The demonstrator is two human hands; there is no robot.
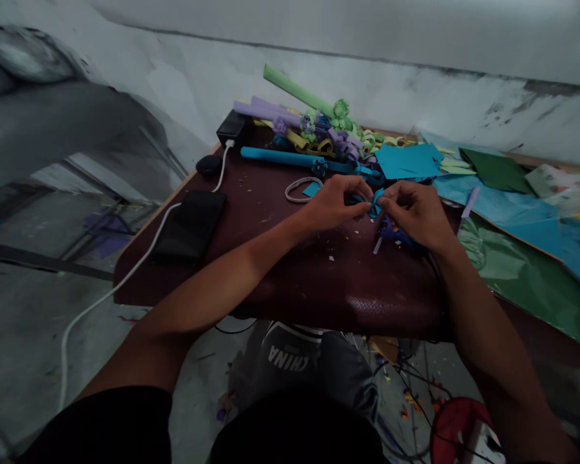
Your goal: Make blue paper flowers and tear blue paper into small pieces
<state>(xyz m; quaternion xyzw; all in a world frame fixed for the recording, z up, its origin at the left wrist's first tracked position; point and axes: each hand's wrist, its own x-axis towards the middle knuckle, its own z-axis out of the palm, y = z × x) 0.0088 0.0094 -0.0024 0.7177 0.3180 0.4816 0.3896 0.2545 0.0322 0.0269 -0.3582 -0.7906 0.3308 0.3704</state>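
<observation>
Blue paper piece (pixel 376 203), one: held above the worktop (pixel 290 270), right of its middle and nearer the back edge than the front corners.

Hands, two. Left hand (pixel 338 203): thumb and fingertips pinched on the piece's left side. Right hand (pixel 415 209): thumb and forefinger clamped on its right side.

Risks, as judged: uneven pulling between the two pinches could tear or crease the thin paper; a slackened pinch could drop it onto the violet-blue object (pixel 394 231) below. A tug on the white cable (pixel 162 225), hanging over the left edge, could drag the black flat device (pixel 191 225) off.

Counted: blue tube (pixel 280 156), one, towards the back edge; light-green tube (pixel 294 89), one; purple tubes (pixel 265 115), two seen; pale loop (pixel 299 190), one; small blue square (pixel 312 189), one, partly inside the loop. Paper curls along the back edge: too tangled to count.
</observation>
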